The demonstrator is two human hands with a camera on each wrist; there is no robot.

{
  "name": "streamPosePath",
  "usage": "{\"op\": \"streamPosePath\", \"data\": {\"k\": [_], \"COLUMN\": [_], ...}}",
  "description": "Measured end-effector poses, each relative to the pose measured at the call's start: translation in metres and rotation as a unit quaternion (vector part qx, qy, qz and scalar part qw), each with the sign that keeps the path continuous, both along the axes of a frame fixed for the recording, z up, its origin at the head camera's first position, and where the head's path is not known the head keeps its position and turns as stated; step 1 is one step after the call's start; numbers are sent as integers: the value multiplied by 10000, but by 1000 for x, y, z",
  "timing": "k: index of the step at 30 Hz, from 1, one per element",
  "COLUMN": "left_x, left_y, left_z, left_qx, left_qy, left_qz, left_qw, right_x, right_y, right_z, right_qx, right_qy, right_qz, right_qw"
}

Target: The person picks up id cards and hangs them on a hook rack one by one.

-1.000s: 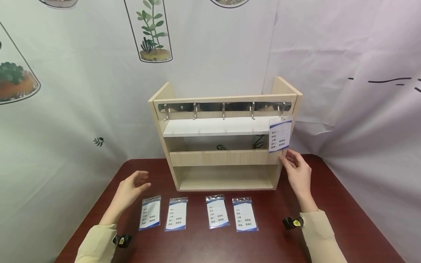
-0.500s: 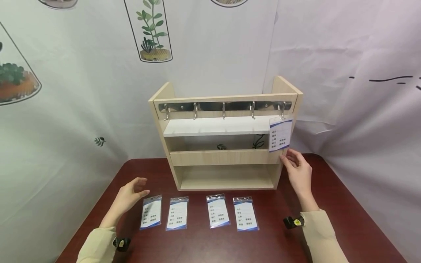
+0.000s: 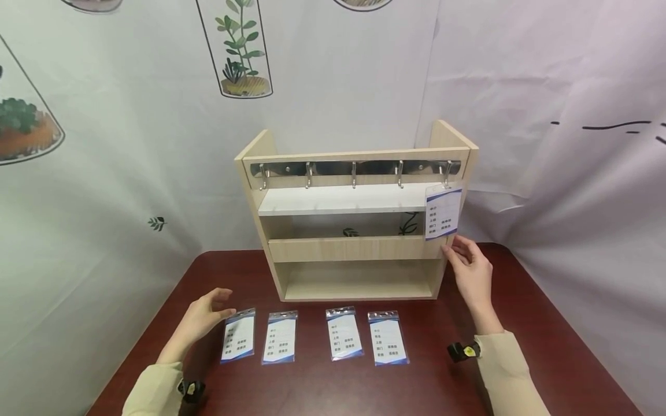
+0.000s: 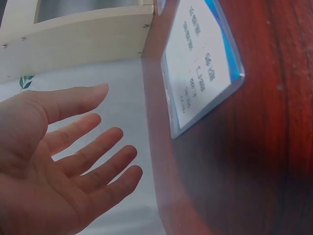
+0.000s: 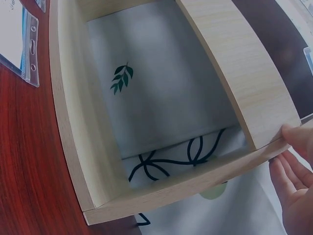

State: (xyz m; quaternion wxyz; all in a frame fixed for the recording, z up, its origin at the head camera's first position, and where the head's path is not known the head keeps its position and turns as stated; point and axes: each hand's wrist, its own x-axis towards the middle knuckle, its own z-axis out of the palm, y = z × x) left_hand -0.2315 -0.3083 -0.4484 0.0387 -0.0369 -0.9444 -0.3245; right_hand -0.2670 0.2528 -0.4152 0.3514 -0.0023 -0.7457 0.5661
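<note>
My left hand (image 3: 202,316) hovers by the top edge of the leftmost badge card (image 3: 238,338) on the table. Its fingers are loosely bent and spread in the left wrist view, apart from the card (image 4: 198,63) and holding nothing. At the right, my right hand (image 3: 473,276) pinches the side panel of a light wooden shelf (image 3: 359,249). The right wrist view shows the thumb on the panel's front edge and the fingers on its outer side. Just above that hand, a blue-and-white badge card (image 3: 443,214) hangs from the rightmost hook (image 3: 448,173).
More badge cards lie in a row before the shelf: one left of centre (image 3: 279,340), one near the middle (image 3: 344,335) and one to its right (image 3: 388,340). A metal rail (image 3: 332,169) with several hooks spans the shelf's top. The dark red table (image 3: 322,393) meets white printed cloth behind.
My left hand has come down and slightly nearer, toward the top of the leftmost badge card. My right hand stays on the shelf's side panel, and the hanging card keeps its place.
</note>
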Motion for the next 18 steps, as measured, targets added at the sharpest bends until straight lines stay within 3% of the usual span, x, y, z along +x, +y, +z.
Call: {"op": "streamPosePath", "data": {"k": [18], "left_x": [-2], "left_y": [-1], "left_z": [-7], "left_qx": [-145], "left_qy": [13], "left_qz": [-56], "left_qw": [9999], "right_x": [0], "right_y": [2], "right_z": [0], "right_qx": [27], "right_qy": [-230], "right_qz": [63], "right_qw": [9997]}}
